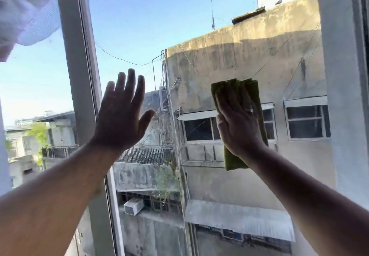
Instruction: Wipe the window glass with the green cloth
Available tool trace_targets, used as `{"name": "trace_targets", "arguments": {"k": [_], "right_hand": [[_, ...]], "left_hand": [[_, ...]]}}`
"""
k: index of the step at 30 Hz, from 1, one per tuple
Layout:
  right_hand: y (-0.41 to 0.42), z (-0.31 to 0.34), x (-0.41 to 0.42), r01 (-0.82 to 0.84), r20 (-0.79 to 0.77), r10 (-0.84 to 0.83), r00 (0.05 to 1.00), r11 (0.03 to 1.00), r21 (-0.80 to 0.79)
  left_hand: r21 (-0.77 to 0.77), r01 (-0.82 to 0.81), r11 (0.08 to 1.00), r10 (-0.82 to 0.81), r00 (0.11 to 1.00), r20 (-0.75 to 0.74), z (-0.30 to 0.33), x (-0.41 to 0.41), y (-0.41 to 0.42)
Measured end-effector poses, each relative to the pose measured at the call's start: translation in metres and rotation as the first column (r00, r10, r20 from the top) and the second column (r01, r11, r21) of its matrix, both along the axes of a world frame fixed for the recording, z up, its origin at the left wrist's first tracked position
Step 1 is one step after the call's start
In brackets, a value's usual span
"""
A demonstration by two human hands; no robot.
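The window glass fills the middle of the head view, with sky and grey buildings behind it. My right hand lies flat on the folded green cloth and holds it against the right half of the pane. The cloth sticks out above my fingertips and below my wrist. My left hand is raised with fingers spread, palm toward the glass near the left frame post; I cannot tell whether it touches the pane. It holds nothing.
A white frame post runs down the left of the pane, and another white frame bounds it on the right. A sheer white curtain hangs bunched at the top left.
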State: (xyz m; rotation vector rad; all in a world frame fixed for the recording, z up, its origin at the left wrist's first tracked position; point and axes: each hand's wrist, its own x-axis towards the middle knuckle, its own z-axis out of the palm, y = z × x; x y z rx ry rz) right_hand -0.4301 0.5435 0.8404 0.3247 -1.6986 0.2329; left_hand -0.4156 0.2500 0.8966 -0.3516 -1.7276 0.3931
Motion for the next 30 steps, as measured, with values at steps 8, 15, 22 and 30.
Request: {"name": "trace_targets", "arguments": {"k": [8, 15, 22, 30], "right_hand": [[-0.003, -0.053, -0.003, 0.037, -0.07, 0.032, 0.997, 0.597, 0.802], [-0.068, -0.052, 0.002, -0.189, -0.002, 0.2, 0.98, 0.931, 0.312], [-0.048, -0.031, -0.005, -0.049, -0.064, 0.112, 0.992, 0.785, 0.618], [-0.115, -0.08, 0.001, -0.069, -0.035, 0.088, 0.996, 0.927, 0.369]], "left_hand": [[0.047, 0.048, 0.998, -0.048, 0.999, -0.019, -0.004, -0.006, -0.008], [0.045, 0.077, 0.996, -0.075, 0.997, -0.037, -0.004, -0.01, -0.008], [0.075, 0.115, 0.99, -0.115, 0.993, -0.009, -0.004, -0.003, -0.007], [0.07, 0.087, 0.994, -0.087, 0.996, -0.001, -0.006, -0.002, -0.006]]}}
